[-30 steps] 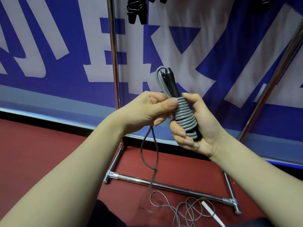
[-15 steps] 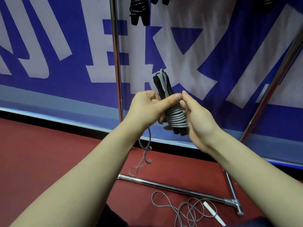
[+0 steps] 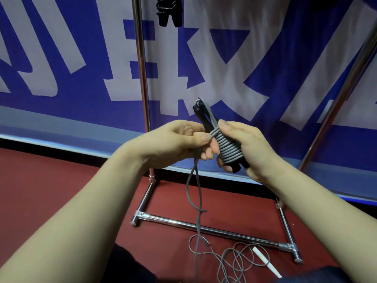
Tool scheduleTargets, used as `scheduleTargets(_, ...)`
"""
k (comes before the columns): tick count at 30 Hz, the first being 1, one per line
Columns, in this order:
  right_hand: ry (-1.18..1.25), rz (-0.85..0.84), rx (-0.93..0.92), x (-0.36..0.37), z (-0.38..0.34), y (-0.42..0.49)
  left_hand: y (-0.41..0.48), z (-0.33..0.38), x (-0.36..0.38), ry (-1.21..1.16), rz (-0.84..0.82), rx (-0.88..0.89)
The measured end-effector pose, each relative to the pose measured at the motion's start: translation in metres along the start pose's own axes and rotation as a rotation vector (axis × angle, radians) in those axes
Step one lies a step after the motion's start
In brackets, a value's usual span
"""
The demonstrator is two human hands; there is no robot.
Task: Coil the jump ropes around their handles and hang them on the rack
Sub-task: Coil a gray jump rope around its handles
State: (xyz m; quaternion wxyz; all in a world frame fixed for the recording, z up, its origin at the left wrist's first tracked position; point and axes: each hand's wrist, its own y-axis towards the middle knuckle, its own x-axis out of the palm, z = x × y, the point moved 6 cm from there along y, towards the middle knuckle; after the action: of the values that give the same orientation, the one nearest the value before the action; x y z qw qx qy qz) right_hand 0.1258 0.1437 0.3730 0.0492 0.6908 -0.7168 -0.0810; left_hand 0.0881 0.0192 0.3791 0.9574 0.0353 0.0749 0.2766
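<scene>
The grey jump rope [image 3: 228,149] is partly wound. A stack of tight turns wraps the pair of black handles [image 3: 201,116] at the centre of the frame, and their tops poke up above the turns. A long loose tail [image 3: 193,193] hangs from the winding down to the red floor [image 3: 51,190] at the lower middle, so, judging from this, several more turns remain before this rope can be finished off and hung. At the top edge, dark coiled ropes [image 3: 169,11] already hang beside the upright of the chrome rack [image 3: 140,78]. Another thin rope with a white handle [image 3: 263,260] lies in loose loops on the floor at the lower right, near the rack's base bar, and looks not yet coiled. The right hand [image 3: 253,148], just right of centre, is wrapped around the wound handles: its thumb lies along the top of the turns and its fingers curl under the lower end. The left hand [image 3: 173,142], just left of centre, pinches the rope between thumb and forefinger where it leaves the winding, with the other fingers curled in beneath. Both forearms reach in from the lower corners and meet in front of the blue and white banner [image 3: 61,58].
</scene>
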Motion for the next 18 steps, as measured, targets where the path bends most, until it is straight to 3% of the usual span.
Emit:
scheduleTargets(6, 0.076, 0.060, 0.010, -0.005, -0.009, -0.001, -0.003, 0.012, -0.013, 0.249, 0.202, 0.014)
scheduleTargets(11, 0.232, 0.007, 0.056, 0.003, -0.015, -0.004, 0.000, 0.018, -0.015, 0.209, 0.273, 0.180)
scheduleTargets(18, 0.488, -0.135, 0.143, 0.023, -0.020, -0.009, 0.008, 0.020, 0.001, -0.090, -0.021, 0.259)
